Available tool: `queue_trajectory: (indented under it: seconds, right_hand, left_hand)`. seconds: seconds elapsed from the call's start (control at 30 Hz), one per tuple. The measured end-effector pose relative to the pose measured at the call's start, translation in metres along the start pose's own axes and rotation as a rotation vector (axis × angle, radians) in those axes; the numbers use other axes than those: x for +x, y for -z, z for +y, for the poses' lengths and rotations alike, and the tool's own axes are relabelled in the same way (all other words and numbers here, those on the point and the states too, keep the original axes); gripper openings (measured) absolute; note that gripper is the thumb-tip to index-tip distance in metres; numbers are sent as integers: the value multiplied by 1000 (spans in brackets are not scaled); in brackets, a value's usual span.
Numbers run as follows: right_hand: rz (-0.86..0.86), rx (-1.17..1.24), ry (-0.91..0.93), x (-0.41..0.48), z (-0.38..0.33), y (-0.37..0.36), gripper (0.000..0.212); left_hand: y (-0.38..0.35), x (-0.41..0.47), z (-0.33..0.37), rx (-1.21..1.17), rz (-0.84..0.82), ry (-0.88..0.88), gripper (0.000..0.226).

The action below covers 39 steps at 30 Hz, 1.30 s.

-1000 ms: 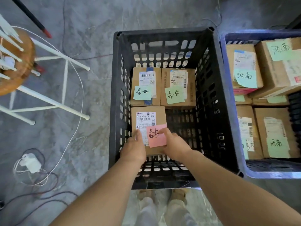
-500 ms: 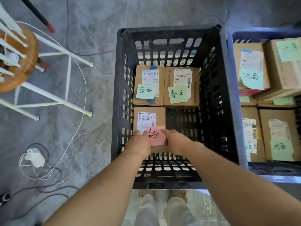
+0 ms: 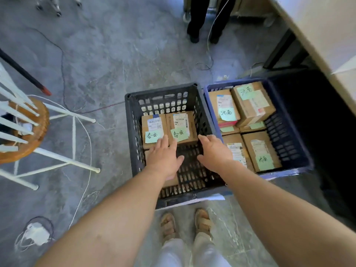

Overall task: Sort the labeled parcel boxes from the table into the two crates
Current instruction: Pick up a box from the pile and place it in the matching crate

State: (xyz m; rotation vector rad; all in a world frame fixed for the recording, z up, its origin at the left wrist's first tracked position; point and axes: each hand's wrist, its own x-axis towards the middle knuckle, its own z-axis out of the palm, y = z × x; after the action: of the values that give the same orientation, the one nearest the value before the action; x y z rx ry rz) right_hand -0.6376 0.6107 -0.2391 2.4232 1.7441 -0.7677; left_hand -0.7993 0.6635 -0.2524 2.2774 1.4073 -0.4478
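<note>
A black slatted crate (image 3: 133,120) stands on the floor in front of me. At its far end lie two cardboard parcels with green notes, one on the left (image 3: 153,130) and one on the right (image 3: 182,126). A third parcel (image 3: 170,182) with a pink note lies at the crate's near left, mostly hidden under my left hand (image 3: 163,157). That hand hovers over it, fingers spread and empty. My right hand (image 3: 213,153) is empty above the crate's bare right half, fingers apart. To the right, a blue crate (image 3: 289,166) holds several parcels with green notes (image 3: 260,149).
A wooden stool with white legs (image 3: 25,135) stands at the left, with cables and a white charger (image 3: 36,234) on the grey floor. The table edge (image 3: 317,41) runs along the upper right. Another person's legs (image 3: 204,20) stand at the top. My feet are just behind the black crate.
Both hands have let go of the pink-note parcel, which now rests in the black crate, and have lifted away from it. My view has risen and pulled back.
</note>
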Motion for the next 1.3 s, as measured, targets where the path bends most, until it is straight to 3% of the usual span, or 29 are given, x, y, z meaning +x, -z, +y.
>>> queue_trajectory:
  seconds: [0.3, 0.63, 1.3]
  right_hand:
    - [238, -20, -159, -74, 47, 86, 69]
    - [480, -54, -351, -189, 150, 139, 84]
    - [638, 69, -828, -509, 412, 90, 78]
  left_hand:
    - [65, -16, 73, 111, 82, -232, 76]
    - [97, -60, 212, 222, 273, -460, 78]
    - [-38, -240, 563, 422, 240, -968, 79]
